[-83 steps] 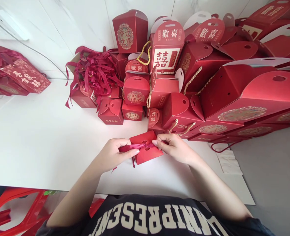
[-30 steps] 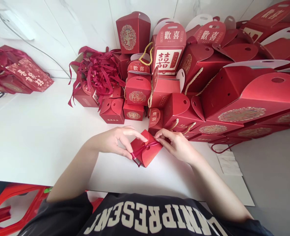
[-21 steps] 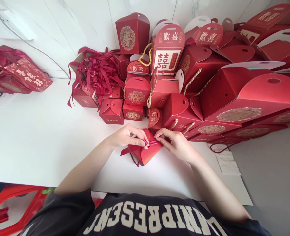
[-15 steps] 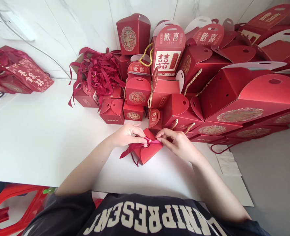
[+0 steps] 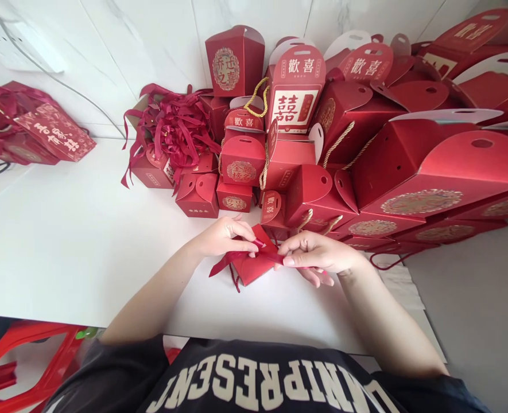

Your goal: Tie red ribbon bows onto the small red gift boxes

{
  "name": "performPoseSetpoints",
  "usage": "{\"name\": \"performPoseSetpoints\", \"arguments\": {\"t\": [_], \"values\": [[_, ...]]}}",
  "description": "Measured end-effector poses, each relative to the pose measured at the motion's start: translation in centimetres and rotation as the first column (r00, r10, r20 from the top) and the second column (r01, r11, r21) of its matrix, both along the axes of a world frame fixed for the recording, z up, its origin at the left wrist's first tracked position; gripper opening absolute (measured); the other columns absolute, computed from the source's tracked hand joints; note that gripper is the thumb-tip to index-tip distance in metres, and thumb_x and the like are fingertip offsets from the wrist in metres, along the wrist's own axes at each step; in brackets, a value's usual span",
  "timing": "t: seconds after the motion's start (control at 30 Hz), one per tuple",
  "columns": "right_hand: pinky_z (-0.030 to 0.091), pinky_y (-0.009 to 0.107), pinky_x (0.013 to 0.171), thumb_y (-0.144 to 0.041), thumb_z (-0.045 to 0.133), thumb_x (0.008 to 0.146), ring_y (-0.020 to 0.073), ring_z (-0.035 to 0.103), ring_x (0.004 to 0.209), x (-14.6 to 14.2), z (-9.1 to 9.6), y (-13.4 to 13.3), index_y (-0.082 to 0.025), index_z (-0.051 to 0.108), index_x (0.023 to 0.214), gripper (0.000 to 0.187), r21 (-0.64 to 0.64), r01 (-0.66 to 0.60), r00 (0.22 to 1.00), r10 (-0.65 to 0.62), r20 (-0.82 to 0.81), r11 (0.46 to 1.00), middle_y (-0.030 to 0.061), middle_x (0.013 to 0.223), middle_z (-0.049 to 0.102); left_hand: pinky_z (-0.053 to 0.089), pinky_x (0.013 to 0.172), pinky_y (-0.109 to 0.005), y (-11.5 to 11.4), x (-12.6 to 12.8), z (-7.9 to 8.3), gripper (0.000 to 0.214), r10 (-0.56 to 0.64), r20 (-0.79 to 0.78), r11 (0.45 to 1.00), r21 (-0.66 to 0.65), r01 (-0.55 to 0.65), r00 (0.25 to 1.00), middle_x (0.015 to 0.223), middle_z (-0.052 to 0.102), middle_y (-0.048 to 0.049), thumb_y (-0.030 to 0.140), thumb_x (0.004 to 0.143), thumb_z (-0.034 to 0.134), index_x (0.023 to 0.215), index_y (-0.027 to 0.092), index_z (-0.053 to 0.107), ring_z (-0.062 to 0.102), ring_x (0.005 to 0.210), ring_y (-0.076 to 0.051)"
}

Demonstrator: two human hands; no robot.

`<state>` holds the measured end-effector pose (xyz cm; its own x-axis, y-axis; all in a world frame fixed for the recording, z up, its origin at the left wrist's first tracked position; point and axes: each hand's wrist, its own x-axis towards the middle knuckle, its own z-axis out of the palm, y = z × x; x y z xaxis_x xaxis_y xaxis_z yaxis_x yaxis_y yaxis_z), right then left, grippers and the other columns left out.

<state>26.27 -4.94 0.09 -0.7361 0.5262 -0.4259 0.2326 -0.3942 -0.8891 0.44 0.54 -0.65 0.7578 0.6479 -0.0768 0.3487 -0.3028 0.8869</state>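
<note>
In front of me on the white table is a small red gift box (image 5: 250, 271), turned at an angle, with a dark red cord hanging from its near left side. A dark red ribbon (image 5: 223, 264) lies across its top. My left hand (image 5: 232, 237) pinches the ribbon over the box, and one loose tail hangs out to the left. My right hand (image 5: 314, 256) grips the other end between thumb and forefinger at the box's right side. Its other fingers are partly spread below. What lies beneath the left fingertips is hidden.
Red gift boxes (image 5: 408, 166) are stacked from the middle to the right. A heap of dark red ribbons (image 5: 176, 129) sits on boxes behind my left hand. More red bags (image 5: 55, 132) stand at the far left. A red stool (image 5: 59, 355) is below the table edge.
My right hand has turned over and moved slightly right and nearer to me, drawing its ribbon end along. My left hand stays almost where it was, still pinching.
</note>
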Motion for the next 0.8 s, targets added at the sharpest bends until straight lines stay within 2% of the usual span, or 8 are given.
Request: {"name": "performPoseSetpoints", "arguments": {"t": [0.1, 0.17, 0.33, 0.47, 0.6, 0.8], "values": [[0.031, 0.013, 0.029, -0.046, 0.06, 0.092, 0.0061, 0.047, 0.028, -0.5, -0.2, 0.2, -0.015, 0.063, 0.101, 0.033, 0.043, 0.129, 0.991, -0.127, -0.049, 0.991, -0.0051, 0.047, 0.062, 0.014, 0.124, -0.044, 0.1, -0.3, -0.7, 0.017, 0.019, 0.02, 1.0, -0.017, -0.019, 1.0, 0.085, 0.076, -0.0027, 0.04, 0.079, 0.074, 0.076, 0.024, 0.08, 0.068, 0.083, -0.017], [0.034, 0.012, 0.031, -0.046, 0.06, 0.093, 0.0065, 0.052, 0.031, -0.7, -0.2, 0.0, -0.015, 0.062, 0.102, 0.032, 0.064, 0.16, 0.986, -0.157, -0.049, 0.985, -0.0037, 0.051, 0.065, 0.015, 0.124, -0.045, 0.2, -0.4, -1.1, 0.016, 0.018, 0.056, 0.999, -0.037, -0.016, 0.998, 0.088, 0.076, -0.0024, 0.04, 0.074, 0.079, 0.078, 0.024, 0.08, 0.068, 0.083, -0.017], [0.039, 0.015, 0.032, -0.046, 0.057, 0.095, 0.0094, 0.056, 0.032, -1.3, -0.4, -0.1, -0.016, 0.057, 0.109, 0.034, 0.035, 0.054, 0.992, -0.05, -0.119, 0.998, -0.0024, 0.054, 0.068, 0.015, 0.124, -0.045, 0.3, -0.5, -1.6, 0.02, -0.011, 0.095, 0.999, -0.039, 0.015, 0.995, 0.081, 0.075, -0.0013, 0.04, 0.07, 0.082, 0.079, 0.022, 0.081, 0.069, 0.078, -0.015], [0.042, 0.016, 0.034, -0.043, 0.053, 0.098, 0.0101, 0.058, 0.035, -2.3, -0.4, 0.3, -0.018, 0.055, 0.116, 0.031, 0.117, 0.038, 0.991, -0.022, -0.135, 0.992, -0.0024, 0.057, 0.069, 0.013, 0.124, -0.044, 0.4, -0.5, -1.8, 0.018, -0.038, 0.084, 0.999, 0.007, 0.037, 0.996, 0.08, 0.075, -0.0003, 0.04, 0.073, 0.081, 0.078, 0.022, 0.08, 0.068, 0.08, -0.016], [0.043, 0.016, 0.036, -0.039, 0.05, 0.099, 0.0102, 0.058, 0.036, -3.5, -0.2, 0.5, -0.018, 0.054, 0.118, 0.028, 0.215, 0.029, 0.997, -0.012, -0.079, 0.976, -0.0027, 0.057, 0.068, 0.014, 0.124, -0.045, 0.3, -0.7, -2.0, 0.019, -0.056, 0.091, 0.998, 0.019, 0.054, 0.994, 0.083, 0.076, -0.0013, 0.038, 0.073, 0.08, 0.077, 0.02, 0.078, 0.069, 0.083, -0.017], [0.048, 0.019, 0.043, -0.031, 0.049, 0.099, 0.0111, 0.063, 0.042, -3.9, 0.0, 0.0, -0.021, 0.054, 0.116, 0.02, 0.404, 0.018, 0.999, -0.035, 0.037, 0.915, -0.0032, 0.062, 0.068, 0.016, 0.124, -0.047, 0.3, -0.8, -2.0, 0.022, -0.059, 0.116, 0.998, 0.006, 0.058, 0.992, 0.084, 0.075, -0.0021, 0.036, 0.069, 0.083, 0.079, 0.017, 0.077, 0.069, 0.082, -0.017]]}}
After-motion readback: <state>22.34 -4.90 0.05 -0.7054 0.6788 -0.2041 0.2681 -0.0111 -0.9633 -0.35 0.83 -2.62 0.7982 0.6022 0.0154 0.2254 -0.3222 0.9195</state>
